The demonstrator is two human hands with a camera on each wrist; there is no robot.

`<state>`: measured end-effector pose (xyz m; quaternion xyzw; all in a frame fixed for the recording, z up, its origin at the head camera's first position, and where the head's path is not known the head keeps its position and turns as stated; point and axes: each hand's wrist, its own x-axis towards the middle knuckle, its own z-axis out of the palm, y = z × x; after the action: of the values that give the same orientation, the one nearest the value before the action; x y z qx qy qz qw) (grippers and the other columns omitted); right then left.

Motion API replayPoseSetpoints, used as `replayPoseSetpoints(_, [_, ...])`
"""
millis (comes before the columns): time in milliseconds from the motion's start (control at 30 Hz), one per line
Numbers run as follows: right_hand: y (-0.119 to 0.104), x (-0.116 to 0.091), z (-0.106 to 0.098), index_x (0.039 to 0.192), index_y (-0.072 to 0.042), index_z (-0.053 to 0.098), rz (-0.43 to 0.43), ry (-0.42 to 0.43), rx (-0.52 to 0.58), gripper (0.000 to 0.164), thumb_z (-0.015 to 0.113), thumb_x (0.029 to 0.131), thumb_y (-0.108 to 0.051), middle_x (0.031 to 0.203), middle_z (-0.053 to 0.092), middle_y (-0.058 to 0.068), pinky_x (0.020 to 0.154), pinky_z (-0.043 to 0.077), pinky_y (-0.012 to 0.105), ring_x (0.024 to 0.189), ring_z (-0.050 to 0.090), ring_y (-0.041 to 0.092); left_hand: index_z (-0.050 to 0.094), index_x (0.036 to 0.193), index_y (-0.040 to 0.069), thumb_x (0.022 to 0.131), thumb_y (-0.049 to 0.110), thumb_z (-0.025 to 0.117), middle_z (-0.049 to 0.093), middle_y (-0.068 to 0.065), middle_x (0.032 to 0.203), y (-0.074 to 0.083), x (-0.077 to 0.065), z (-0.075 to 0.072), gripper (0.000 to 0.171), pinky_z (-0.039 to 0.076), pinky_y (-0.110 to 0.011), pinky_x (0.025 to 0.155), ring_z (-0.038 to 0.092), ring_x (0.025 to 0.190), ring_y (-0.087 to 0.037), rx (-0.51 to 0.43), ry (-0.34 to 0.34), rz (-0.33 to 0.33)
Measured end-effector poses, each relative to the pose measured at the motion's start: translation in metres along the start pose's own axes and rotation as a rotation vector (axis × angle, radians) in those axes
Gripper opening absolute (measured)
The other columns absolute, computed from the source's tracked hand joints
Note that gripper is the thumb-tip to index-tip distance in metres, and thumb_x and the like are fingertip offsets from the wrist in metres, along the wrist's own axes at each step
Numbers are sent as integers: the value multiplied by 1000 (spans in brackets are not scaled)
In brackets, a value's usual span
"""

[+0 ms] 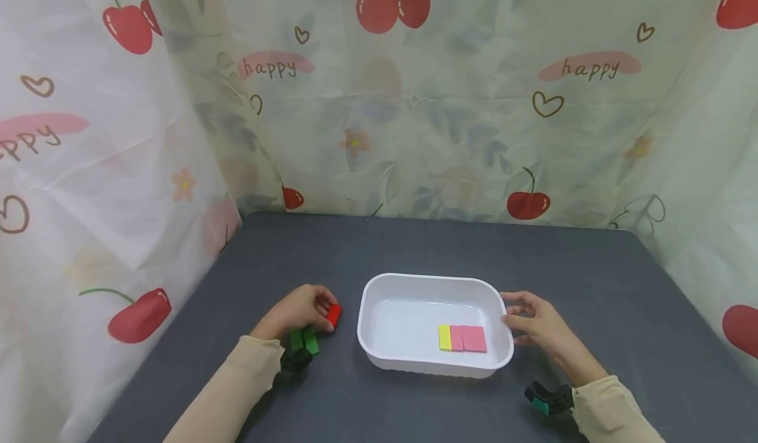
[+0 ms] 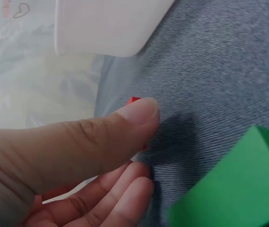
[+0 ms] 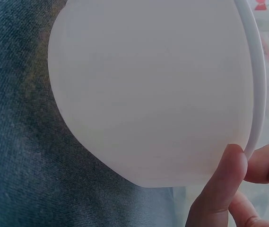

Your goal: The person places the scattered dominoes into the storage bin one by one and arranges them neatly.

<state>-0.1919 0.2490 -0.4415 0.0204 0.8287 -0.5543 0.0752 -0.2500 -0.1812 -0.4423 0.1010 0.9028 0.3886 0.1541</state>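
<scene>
My left hand pinches a small red block between thumb and fingers, left of a white plastic tub. In the left wrist view the thumb covers most of the red block. Close by that hand lie green blocks, partly behind the wrist in the head view. My right hand grips the tub's right end, its thumb against the outer wall and a finger at the rim. Inside the tub, a yellow block and pink blocks lie side by side in a row, toward the front right.
Everything stands on a dark grey cloth-covered table. A white curtain with cherries and hearts rises behind it and along both sides. Each wrist wears a dark strap device, such as the one at the right sleeve.
</scene>
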Motion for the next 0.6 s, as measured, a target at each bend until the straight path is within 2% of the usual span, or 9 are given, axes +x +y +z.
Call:
replayPoseSetpoints(100, [4,2,-2,130,-1,44,-28,-18,6,56,68,83,-19,99,54,15,65,54,38,83,58,21,63,96,4,58,3,85,61,-4,82,2,-1,-2,44,49,-29,67,58,74,-15,10,13,-14])
replayPoseSetpoints(300, [10,6,-3,129,-8,47,16,-8,7,63,74,77,-29,104,53,17,67,54,39,90,57,26,63,97,6,60,3,84,61,-4,83,11,-4,-8,43,50,-30,67,58,74,-16,0,28,-27])
replayPoseSetpoints(333, [10,7,-3,129,-10,47,33,2,7,62,74,76,-29,105,53,16,68,54,39,91,56,26,63,97,6,60,3,84,61,-5,83,12,-4,-10,43,50,-30,67,58,74,-17,-5,31,-25])
replayPoseSetpoints(600, [-2,-1,0,131,-2,44,10,9,-13,56,68,82,-17,101,54,16,68,53,39,87,56,23,61,103,7,65,5,82,62,-5,89,29,-8,-18,44,51,-31,69,59,78,-18,-36,34,23])
